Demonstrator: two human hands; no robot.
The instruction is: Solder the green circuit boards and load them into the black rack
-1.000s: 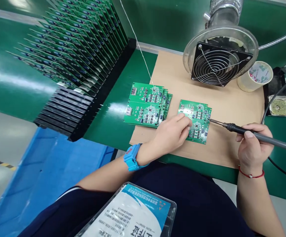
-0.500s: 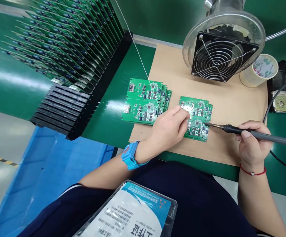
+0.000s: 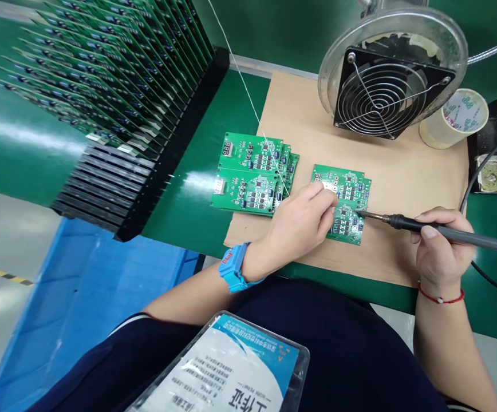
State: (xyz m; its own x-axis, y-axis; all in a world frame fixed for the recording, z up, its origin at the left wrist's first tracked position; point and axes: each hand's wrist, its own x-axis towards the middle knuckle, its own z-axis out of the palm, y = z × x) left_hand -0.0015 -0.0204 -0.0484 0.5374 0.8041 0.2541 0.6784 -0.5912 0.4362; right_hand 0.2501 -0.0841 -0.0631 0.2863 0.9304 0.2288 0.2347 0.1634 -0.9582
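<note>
My left hand [image 3: 302, 223], with a blue wrist strap [image 3: 233, 268], pinches a thin solder wire [image 3: 248, 97] that runs up and away to the back. Its fingertips rest on the near-left part of a green circuit board [image 3: 347, 197] lying on a tan work mat [image 3: 397, 171]. My right hand [image 3: 440, 249] is closed round a black soldering iron [image 3: 441, 232]. The iron's tip touches the right side of that board. A small stack of similar green boards [image 3: 252, 174] lies to the left, at the mat's edge.
A black slotted rack [image 3: 115, 97] full of upright green boards fills the left. A fume fan [image 3: 392, 74] stands behind the mat, a tape roll [image 3: 454, 117] and a sponge tray [image 3: 495, 174] to its right. A badge [image 3: 227, 372] hangs at my chest.
The iron's tip slid a little left and down along the board's right side. My left hand stayed on the board with the wire; the view shifted slightly.
</note>
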